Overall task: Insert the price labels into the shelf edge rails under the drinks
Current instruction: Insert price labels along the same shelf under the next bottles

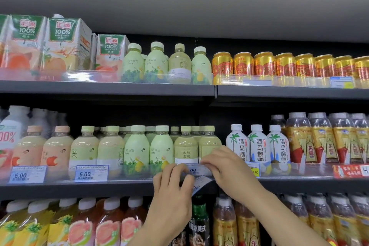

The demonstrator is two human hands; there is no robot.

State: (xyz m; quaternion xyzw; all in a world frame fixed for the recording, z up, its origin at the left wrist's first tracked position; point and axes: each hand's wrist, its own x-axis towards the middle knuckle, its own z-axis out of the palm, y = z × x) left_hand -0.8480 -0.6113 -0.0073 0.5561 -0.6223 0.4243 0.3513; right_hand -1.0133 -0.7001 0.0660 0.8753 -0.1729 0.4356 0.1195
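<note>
A white and blue price label (194, 170) sits at the clear rail (129, 175) of the middle shelf, under the pale green tea bottles (186, 146). My left hand (172, 183) pinches the label's left end. My right hand (223, 164) pinches its right end against the rail. More labels (200, 184) hang tilted below the rail, tucked in my left hand's fingers. Two labels reading 6.00 (90, 173) (27, 174) stand in the rail to the left. Another label (253, 170) stands in the rail right of my right hand, under the coconut drink bottles (257, 144).
The top shelf holds juice cartons (65, 44), green bottles and gold cans (283, 64), with a label (341, 82) at its right. The bottom shelf holds fruit drink bottles (79, 223) and a dark coffee bottle (198, 223). A red promo tag (350, 171) sits at the middle shelf's far right.
</note>
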